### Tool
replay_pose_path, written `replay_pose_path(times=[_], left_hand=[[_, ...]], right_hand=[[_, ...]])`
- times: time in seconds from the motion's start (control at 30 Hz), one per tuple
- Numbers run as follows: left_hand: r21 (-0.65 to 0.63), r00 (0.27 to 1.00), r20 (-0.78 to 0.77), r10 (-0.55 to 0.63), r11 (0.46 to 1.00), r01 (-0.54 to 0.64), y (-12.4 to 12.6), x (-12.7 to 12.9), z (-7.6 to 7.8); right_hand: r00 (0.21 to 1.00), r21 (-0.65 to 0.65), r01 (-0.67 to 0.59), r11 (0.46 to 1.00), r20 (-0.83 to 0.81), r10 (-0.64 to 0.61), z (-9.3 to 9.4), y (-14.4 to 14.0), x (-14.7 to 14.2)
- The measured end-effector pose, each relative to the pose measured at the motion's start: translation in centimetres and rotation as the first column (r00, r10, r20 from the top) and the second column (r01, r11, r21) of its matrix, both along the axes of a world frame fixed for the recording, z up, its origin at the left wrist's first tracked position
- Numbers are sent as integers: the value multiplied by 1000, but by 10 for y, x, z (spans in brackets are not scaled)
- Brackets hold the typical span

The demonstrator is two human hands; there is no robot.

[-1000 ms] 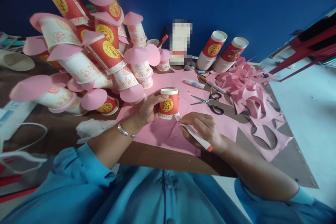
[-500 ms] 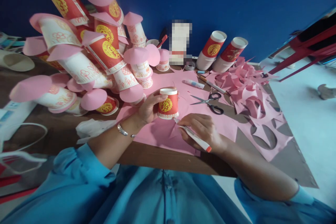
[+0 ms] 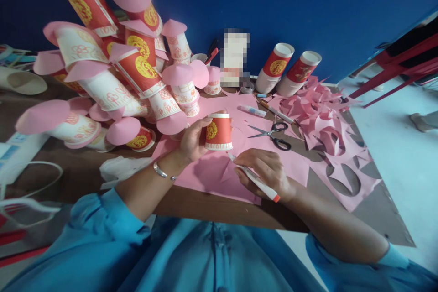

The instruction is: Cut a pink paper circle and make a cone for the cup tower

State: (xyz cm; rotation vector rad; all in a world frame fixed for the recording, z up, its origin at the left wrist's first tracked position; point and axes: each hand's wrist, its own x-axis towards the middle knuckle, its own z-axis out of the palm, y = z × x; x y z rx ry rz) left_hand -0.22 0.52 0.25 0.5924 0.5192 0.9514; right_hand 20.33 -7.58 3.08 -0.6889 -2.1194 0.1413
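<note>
My left hand [image 3: 194, 140] is closed around a red paper cup [image 3: 221, 131] with a yellow emblem and a white lower band marked with red strokes. The cup is upright above pink paper [image 3: 212, 178]. In my right hand [image 3: 262, 171] is a white marker [image 3: 259, 183] with a red end; its tip points up and left, just below and right of the cup's lower edge, with a small gap between them. Black-handled scissors [image 3: 272, 134] lie open on the paper beyond my right hand. A glue stick [image 3: 252, 111] rests behind them.
Decorated paper cups with pink cone tops [image 3: 128, 70] are piled at the left. Two stacks of cups [image 3: 274, 68] stand at the back right, behind pink paper scraps [image 3: 325, 114]. A brown marker [image 3: 278, 112], a roll of tape [image 3: 247, 87] and a crumpled white bag [image 3: 123, 169] lie around.
My left hand has turned the cup, so its yellow emblem now sits further left. The marker's tip has drawn slightly away from the cup's lower edge.
</note>
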Motion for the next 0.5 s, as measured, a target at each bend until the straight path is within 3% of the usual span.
replay_pose_path(times=[0.27, 0.5], left_hand=[[13, 999, -47, 8, 1000, -7, -1, 2, -1], [37, 995, -93, 28, 999, -24, 0, -3, -3]], right_hand=[[1000, 9, -9, 1000, -3, 9, -3, 1, 0], [996, 19, 87, 996, 15, -87, -12, 4, 8]])
